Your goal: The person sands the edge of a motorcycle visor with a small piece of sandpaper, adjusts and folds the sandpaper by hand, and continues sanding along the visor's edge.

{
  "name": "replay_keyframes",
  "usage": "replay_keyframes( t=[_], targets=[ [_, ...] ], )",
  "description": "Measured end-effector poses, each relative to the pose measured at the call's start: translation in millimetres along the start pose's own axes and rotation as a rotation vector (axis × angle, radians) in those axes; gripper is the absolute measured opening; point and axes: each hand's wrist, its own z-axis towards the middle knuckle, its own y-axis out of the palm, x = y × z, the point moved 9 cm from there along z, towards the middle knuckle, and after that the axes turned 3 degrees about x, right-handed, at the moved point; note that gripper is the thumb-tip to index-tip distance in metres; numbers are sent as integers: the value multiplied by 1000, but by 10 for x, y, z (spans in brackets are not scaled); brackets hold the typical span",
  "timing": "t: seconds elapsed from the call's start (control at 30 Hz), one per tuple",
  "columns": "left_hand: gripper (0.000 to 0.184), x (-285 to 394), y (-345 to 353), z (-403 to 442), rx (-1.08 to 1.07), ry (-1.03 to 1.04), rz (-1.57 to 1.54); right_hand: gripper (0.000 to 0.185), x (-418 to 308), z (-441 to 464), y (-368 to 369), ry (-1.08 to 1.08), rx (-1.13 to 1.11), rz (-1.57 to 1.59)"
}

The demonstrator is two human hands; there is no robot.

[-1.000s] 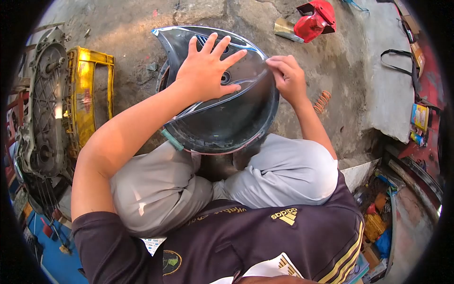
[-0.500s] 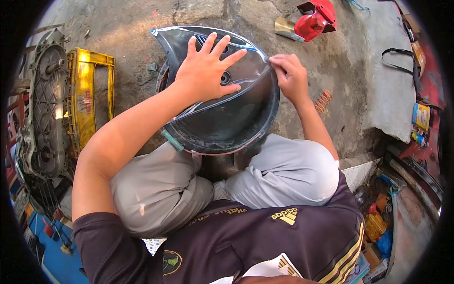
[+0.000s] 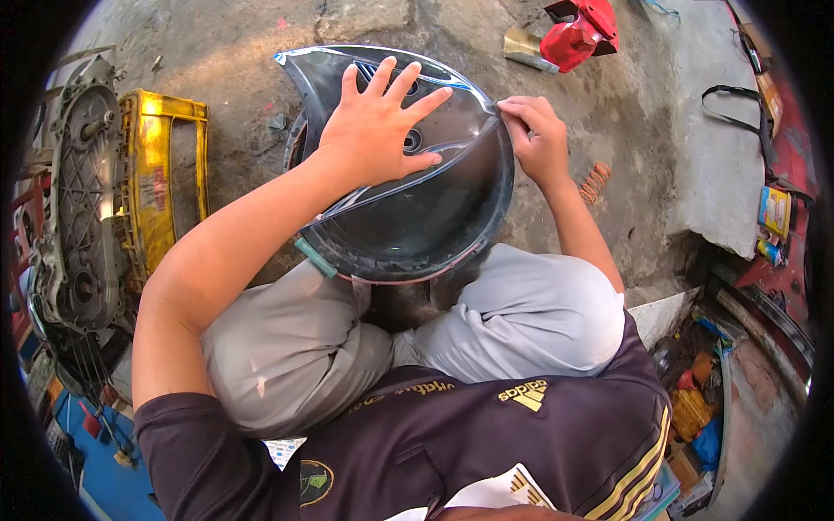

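Note:
A dark, curved panel with a pointed end and shiny blue-white edging lies across a round black basin in front of my knees. My left hand rests flat on the panel with its fingers spread. At the panel's right tip, my right hand pinches the edge between thumb and fingers; clear film appears stretched there. A green piece is on the basin's near left rim.
A yellow crate and a metal engine casing stand at the left. A red part and a copper-coloured spring lie on the concrete floor. Assorted clutter fills the lower right.
My right hand has shifted slightly to the right, still pinching at the panel's tip. The left hand stays spread on the panel, which has moved very slightly left.

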Motion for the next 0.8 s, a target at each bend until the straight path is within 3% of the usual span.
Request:
replay_keyframes(
  t=[0.8],
  targets=[
    [88, -18, -29, 15, 23, 8, -3, 18, -242, 22, 65, -57, -45, 2]
  ],
)
